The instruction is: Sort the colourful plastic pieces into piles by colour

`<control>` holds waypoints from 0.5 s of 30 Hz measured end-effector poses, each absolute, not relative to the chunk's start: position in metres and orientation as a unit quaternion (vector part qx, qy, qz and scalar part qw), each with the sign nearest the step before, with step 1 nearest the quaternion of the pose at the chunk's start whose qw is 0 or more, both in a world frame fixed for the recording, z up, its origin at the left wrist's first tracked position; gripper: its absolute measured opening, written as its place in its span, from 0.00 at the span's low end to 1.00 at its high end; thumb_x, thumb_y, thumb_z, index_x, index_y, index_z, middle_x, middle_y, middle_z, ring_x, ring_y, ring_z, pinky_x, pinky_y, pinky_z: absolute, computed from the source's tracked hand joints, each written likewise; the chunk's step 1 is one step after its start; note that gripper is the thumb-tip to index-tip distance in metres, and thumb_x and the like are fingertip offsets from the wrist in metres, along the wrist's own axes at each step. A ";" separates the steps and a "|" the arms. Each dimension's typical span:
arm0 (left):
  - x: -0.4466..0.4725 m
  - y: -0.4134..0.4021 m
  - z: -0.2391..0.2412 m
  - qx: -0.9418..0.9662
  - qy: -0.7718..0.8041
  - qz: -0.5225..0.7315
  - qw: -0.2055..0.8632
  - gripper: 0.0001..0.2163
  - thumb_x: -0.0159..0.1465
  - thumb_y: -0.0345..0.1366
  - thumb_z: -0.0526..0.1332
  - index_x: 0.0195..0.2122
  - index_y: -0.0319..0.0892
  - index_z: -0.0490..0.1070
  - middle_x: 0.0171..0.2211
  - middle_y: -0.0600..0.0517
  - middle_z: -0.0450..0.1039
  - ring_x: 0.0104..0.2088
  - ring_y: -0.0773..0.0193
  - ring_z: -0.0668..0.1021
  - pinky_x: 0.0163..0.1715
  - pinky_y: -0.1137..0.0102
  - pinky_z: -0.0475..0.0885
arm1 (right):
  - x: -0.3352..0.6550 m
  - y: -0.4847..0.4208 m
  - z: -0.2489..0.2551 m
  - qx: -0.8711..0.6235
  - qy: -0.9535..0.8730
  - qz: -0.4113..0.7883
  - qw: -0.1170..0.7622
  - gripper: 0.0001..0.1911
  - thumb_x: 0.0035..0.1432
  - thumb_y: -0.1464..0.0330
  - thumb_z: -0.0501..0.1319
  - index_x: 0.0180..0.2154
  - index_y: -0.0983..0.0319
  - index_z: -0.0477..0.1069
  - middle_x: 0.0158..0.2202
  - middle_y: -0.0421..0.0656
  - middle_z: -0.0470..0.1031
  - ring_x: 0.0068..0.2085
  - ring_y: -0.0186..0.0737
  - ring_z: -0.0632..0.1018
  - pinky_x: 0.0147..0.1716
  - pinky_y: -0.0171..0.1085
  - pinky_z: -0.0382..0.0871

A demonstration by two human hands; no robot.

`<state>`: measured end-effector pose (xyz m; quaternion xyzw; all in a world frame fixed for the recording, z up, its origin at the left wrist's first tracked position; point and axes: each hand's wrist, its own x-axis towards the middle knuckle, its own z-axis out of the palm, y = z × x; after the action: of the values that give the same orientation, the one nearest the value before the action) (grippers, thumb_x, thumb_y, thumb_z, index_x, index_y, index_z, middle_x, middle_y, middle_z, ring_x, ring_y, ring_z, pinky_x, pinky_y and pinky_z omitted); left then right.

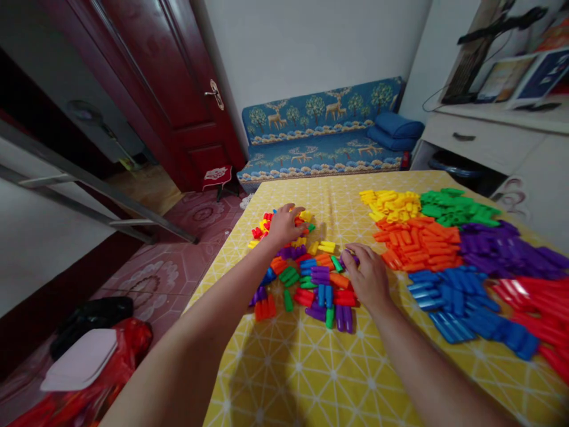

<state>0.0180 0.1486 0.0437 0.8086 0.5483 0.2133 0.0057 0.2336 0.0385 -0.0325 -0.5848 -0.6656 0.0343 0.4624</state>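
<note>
A mixed heap of small plastic tube-shaped building pieces (306,279) lies on the yellow patterned tablecloth (329,379). My left hand (283,226) reaches over the far left part of this heap, fingers spread and bent down among red and yellow pieces. At the heap's right edge, my right hand (370,274) has its thumb and fingers closed around a purple piece (349,258), partly hidden by them. Loose yellow pieces (328,246) lie between the two hands.
Colour-sorted piles lie on the right: yellow (393,204), green (457,206), orange (420,243), purple (511,249), blue (453,293) and red (537,302). Beyond the table is a blue bench (320,157). A white cabinet (471,139) stands right; a red bag (128,356) lies lower left.
</note>
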 end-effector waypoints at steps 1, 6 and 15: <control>0.018 0.160 0.041 0.800 0.571 0.184 -0.006 0.25 0.60 0.46 0.62 0.58 0.47 0.69 0.61 0.43 0.64 0.60 0.49 0.68 0.58 0.56 0.64 | 0.232 0.037 -0.031 -0.585 -0.665 0.034 0.463 0.23 0.65 0.54 0.51 0.45 0.64 0.73 0.45 0.50 0.75 0.47 0.47 0.74 0.50 0.46 0.67; 0.024 0.195 0.035 0.784 0.616 0.074 0.013 0.34 0.58 0.62 0.57 0.62 0.54 0.63 0.63 0.44 0.60 0.62 0.40 0.64 0.58 0.49 0.60 | 0.230 0.034 -0.025 -0.585 -0.665 0.037 0.464 0.22 0.66 0.55 0.49 0.45 0.64 0.73 0.45 0.50 0.75 0.48 0.47 0.74 0.50 0.46 0.66; 0.020 0.191 0.039 0.855 0.503 0.087 0.091 0.17 0.56 0.51 0.65 0.46 0.55 0.78 0.54 0.52 0.73 0.51 0.50 0.76 0.52 0.62 0.67 | 0.231 0.036 -0.025 -0.580 -0.667 0.054 0.464 0.21 0.66 0.55 0.49 0.44 0.62 0.73 0.44 0.50 0.76 0.47 0.47 0.74 0.49 0.46 0.67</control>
<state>0.0199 0.1913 0.0387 0.8550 0.5032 0.0869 0.0907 0.2313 0.0358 -0.0250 -0.5805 -0.6668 0.0545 0.4641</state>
